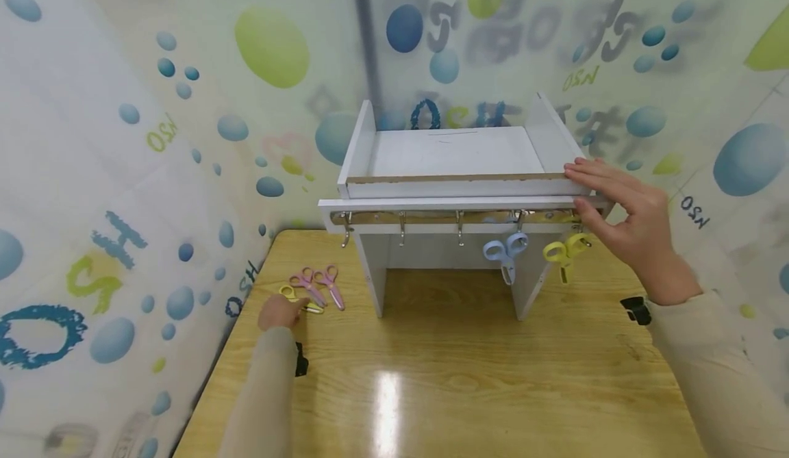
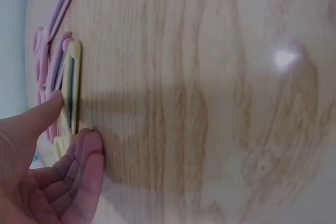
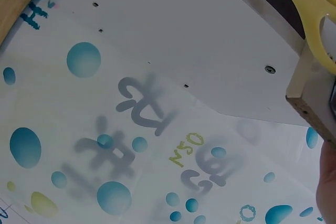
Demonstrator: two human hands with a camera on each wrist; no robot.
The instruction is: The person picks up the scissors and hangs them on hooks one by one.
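Note:
My left hand (image 1: 280, 312) is at a pair of yellow scissors (image 2: 75, 77) lying on the table at left. In the left wrist view the thumb touches beside them and the loosely bent fingers are near their handles, with a gap between thumb and fingers. Two pairs of pink scissors (image 1: 333, 287) lie just beyond. My right hand (image 1: 637, 222) rests on the right end of a white shelf unit (image 1: 456, 189), fingers extended over its edge. From the metal hook rail (image 1: 431, 218) hang blue scissors (image 1: 507, 259) and yellow-handled scissors (image 1: 564, 264), the latter below my right hand.
Three hooks to the left on the rail, such as the middle hook (image 1: 459, 229), hold nothing. The unit's two side panels stand on the wooden table (image 1: 444, 376). A patterned cloth wall (image 1: 203, 191) surrounds the table at the back and sides.

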